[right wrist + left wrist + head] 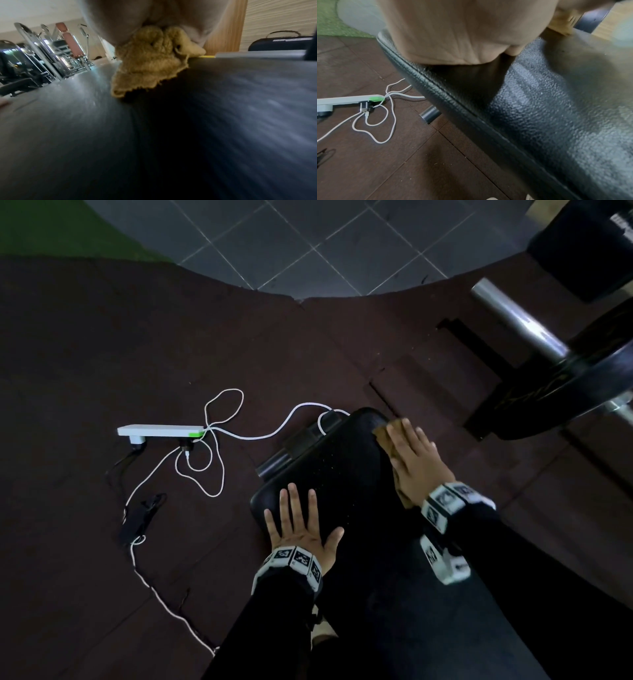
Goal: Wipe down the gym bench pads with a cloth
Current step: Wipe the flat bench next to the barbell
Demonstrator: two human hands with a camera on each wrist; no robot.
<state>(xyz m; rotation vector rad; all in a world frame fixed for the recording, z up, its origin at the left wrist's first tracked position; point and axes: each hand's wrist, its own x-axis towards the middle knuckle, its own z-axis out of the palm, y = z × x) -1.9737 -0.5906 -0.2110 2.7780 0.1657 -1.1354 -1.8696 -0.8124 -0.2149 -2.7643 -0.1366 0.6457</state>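
1. the black textured bench pad (342, 467) runs from the lower right of the head view toward 11 o'clock, and its rounded far end sits over a dark metal frame tube (274, 465).
2. the left hand (301, 529) lies flat on the pad's left side, at about 7 o'clock from the pad's middle, with fingers straight and spread; it holds nothing.
3. the right hand (414, 460) lies palm down at about 2 o'clock from the pad's middle, near its right edge, with fingers straight and pressing on a tan cloth (385, 433).
4. the tan cloth is bunched under the right palm, touching the pad; in the right wrist view its frayed edge (150, 75) sticks out from under the palm.
5. both wrists wear bands with black and white marker squares.
6. on the dark brown floor mats (102, 354), at 9 o'clock from the pad, a white power strip (161, 431) with a green end lies among loops of white cable (219, 474).
7. at 1 o'clock a chrome barbell sleeve (513, 320) carries a black weight plate (582, 392).
8. grey floor tiles (308, 244) lie at 12 o'clock.
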